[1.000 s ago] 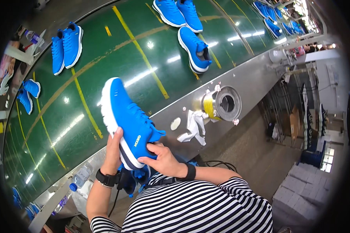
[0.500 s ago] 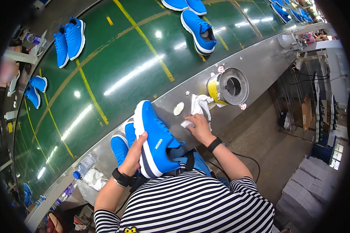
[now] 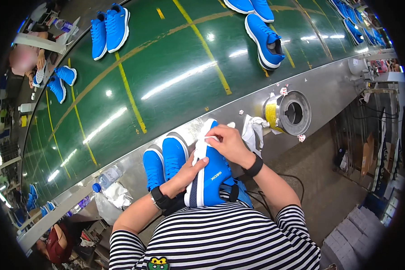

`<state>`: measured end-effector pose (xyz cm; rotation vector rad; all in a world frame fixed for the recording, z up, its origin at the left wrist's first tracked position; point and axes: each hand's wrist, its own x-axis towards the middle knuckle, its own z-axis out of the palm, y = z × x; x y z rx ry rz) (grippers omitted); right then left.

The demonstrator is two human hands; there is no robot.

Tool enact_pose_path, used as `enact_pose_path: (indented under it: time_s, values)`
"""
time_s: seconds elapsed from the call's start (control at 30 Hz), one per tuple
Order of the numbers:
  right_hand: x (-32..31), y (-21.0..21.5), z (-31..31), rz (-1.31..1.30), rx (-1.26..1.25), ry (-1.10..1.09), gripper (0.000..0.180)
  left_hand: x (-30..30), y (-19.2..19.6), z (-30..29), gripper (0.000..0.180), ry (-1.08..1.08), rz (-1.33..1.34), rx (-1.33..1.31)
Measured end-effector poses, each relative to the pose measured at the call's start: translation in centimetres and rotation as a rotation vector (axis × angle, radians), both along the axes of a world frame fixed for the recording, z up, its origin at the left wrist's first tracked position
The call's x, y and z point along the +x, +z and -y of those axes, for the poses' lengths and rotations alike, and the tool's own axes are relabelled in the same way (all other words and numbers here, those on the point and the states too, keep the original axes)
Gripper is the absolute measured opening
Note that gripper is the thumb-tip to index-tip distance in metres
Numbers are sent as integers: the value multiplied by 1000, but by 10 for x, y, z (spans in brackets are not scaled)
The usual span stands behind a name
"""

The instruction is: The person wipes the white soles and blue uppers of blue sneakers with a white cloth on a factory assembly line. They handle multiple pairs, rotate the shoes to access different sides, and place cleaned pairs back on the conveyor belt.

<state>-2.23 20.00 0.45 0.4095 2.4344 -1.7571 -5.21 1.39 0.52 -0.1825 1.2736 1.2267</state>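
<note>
A blue sneaker (image 3: pixel 215 170) with a white sole is tilted in front of my chest, its toe pointing away. My left hand (image 3: pixel 185 173) grips it around the sole, thumb on the side of the upper. Close to the toe, my right hand (image 3: pixel 231 146) pinches a small white cloth (image 3: pixel 210 138) against the edge where sole meets upper; the fingers partly hide it. Just left of the held shoe, two more blue sneakers (image 3: pixel 173 154) rest on the metal ledge (image 3: pixel 238 96). A crumpled white rag (image 3: pixel 254 130) lies right of my right hand.
A round metal can (image 3: pixel 297 112) with a yellow label stands on the ledge. Beyond it runs a green conveyor belt (image 3: pixel 135 63) carrying several blue sneakers (image 3: pixel 264 41). At the left lie a plastic bottle (image 3: pixel 109 177) and a white plastic bag (image 3: pixel 105 207). Another person (image 3: pixel 24 58) sits across the belt.
My right hand has moved from beside the rag to the sneaker's toe, bringing the white cloth onto the sole edge. The sneaker has turned more upright. The whole view has shifted.
</note>
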Motion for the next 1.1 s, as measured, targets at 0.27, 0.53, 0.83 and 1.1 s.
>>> enact_pose_path:
  time_s: [0.27,0.53,0.83,1.1]
  values:
    - [-23,-27,-9,-29,42,-7,13,2,2,1,61,15,-53,-22]
    - [-26,-25,-6,-86,23,39,12,-2,8,1,61,-2,-84,-47]
    - [8,7,-77,-16,-387,-362,9,1,-5,8,63,16,-44,-1]
    - [89,25,-203,-16,793,-558,13,-5,2,-2,61,8,12,-18]
